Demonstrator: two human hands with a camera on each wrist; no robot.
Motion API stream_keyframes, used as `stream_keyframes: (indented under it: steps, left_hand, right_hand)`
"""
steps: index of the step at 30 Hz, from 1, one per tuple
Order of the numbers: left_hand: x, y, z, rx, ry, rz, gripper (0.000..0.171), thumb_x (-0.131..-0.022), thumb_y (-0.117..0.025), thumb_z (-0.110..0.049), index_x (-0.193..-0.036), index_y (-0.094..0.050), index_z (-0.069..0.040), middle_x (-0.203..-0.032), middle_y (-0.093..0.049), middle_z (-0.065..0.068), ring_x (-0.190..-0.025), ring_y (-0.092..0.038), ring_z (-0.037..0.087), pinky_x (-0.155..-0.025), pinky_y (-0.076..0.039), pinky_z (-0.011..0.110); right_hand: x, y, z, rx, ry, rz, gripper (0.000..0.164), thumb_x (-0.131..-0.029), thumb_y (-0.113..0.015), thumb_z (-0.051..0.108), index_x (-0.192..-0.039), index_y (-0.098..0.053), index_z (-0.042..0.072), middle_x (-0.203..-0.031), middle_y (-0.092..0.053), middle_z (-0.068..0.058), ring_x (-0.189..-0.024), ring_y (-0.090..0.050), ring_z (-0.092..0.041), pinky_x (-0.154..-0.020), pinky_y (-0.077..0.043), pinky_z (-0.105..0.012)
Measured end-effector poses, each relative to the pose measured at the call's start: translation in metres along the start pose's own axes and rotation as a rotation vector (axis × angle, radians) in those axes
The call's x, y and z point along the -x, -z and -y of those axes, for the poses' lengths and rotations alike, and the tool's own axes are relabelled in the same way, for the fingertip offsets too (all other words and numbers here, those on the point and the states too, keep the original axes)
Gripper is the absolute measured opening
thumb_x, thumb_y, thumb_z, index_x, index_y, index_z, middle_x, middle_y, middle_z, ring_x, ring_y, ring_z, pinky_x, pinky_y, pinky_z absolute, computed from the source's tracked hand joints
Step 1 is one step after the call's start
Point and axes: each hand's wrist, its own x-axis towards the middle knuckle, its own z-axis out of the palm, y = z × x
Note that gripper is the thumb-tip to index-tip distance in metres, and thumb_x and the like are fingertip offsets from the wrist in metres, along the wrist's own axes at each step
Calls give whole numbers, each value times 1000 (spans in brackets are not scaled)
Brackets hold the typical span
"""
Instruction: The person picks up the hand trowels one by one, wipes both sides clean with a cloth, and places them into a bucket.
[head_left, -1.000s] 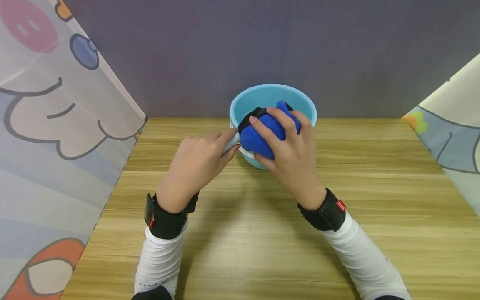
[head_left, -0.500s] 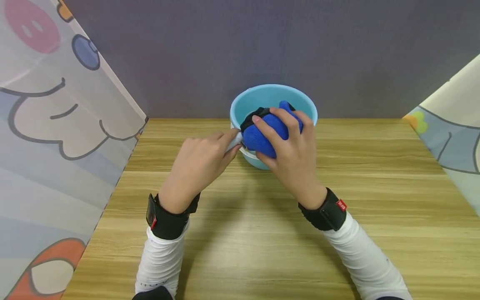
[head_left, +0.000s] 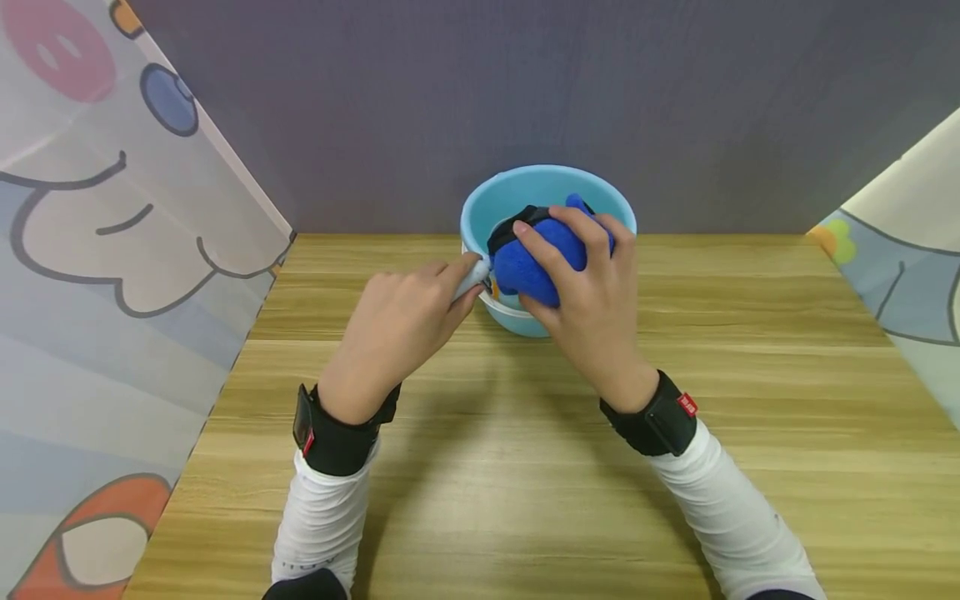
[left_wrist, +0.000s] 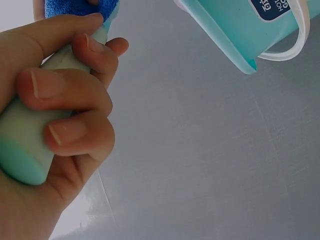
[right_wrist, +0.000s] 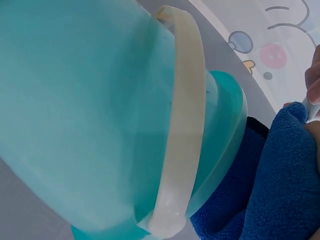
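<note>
My left hand (head_left: 401, 312) grips a pale mint handle (head_left: 471, 279) with a greener butt end, clearest in the left wrist view, where the fingers (left_wrist: 70, 87) curl round it. The handle's far end runs up to a blue terry cloth (head_left: 519, 271) with black parts. My right hand (head_left: 596, 292) holds that cloth bunched under its spread, bent fingers. What the handle belongs to is covered by the cloth and hand. Both hands are over the near side of a light blue bucket (head_left: 547, 177). A small orange spot shows just beside the handle's tip; its kind cannot be told.
The bucket stands on the wooden table (head_left: 487, 500) near the grey back wall (head_left: 420, 108). Its white carrying handle (right_wrist: 182, 130) hangs down its side. Panels with cartoon prints (head_left: 67, 267) border the table on the left and right.
My right hand and the blue cloth have shifted slightly right and up, away from the left hand. More of the handle's tip and the orange spot show. The left hand has barely moved.
</note>
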Motion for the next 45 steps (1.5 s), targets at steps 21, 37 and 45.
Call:
stream_keyframes:
  steps: [21,37,45]
  left_hand:
    - [1,1,1,19,1,-36,34,-98,-70,-26,-123,-70,-3,-76,-71,6,-52,-58,16,-42,-39,32]
    - [2,2,1,18,10,-50,33,-98,-70,-26,-122,-71,-5,-75,-70,4,-51,-55,14,-43,-39,32]
    - [2,3,2,21,10,-59,32,-98,-70,-26,-122,-71,-5,-74,-69,4,-50,-52,13,-42,-36,30]
  right_hand:
    - [-2,3,-9,-20,-60,-42,61,-85,-84,25,-139,-57,24,-144,-47,-18,-130,-38,-49,-108,-38,-60]
    - [-5,8,-15,-33,-150,-96,55,-86,-81,20,-136,-60,25,-142,-50,-19,-126,-41,-49,-107,-40,-60]
    - [-7,12,-17,-51,-186,-112,55,-85,-81,18,-136,-60,25,-142,-51,-18,-129,-41,-47,-108,-40,-59]
